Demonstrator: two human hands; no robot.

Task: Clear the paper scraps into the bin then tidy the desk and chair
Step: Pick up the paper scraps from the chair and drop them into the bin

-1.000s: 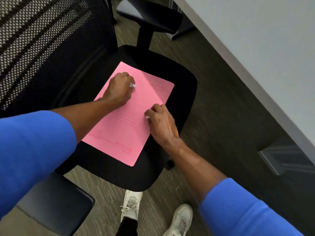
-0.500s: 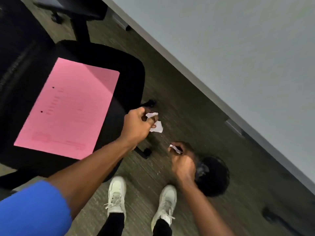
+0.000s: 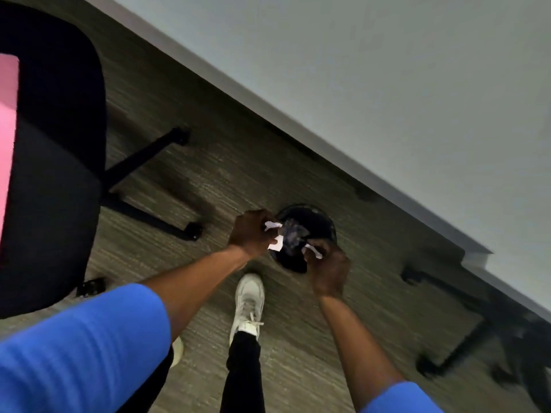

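Observation:
A small round black bin [image 3: 320, 223] stands on the carpet beside the desk edge, with crumpled paper inside. My left hand [image 3: 250, 234] is at the bin's left rim, closed on white paper scraps [image 3: 275, 241] that stick out between the fingers. My right hand [image 3: 329, 271] is at the bin's near rim, pinching another white scrap [image 3: 313, 251]. Both hands hover just above the bin opening. The black office chair [image 3: 56, 162] is at the left with a pink sheet [image 3: 7, 138] lying on its seat.
The grey desk top [image 3: 387, 84] runs diagonally across the upper right. Chair base legs and castors [image 3: 179, 225] reach toward the bin. A second chair base [image 3: 465, 338] is at the right. My white shoes [image 3: 249, 302] stand just before the bin.
Both hands carried their scraps from the chair seat down and right to the bin. The view swung right, so the chair and pink sheet slid to the left edge.

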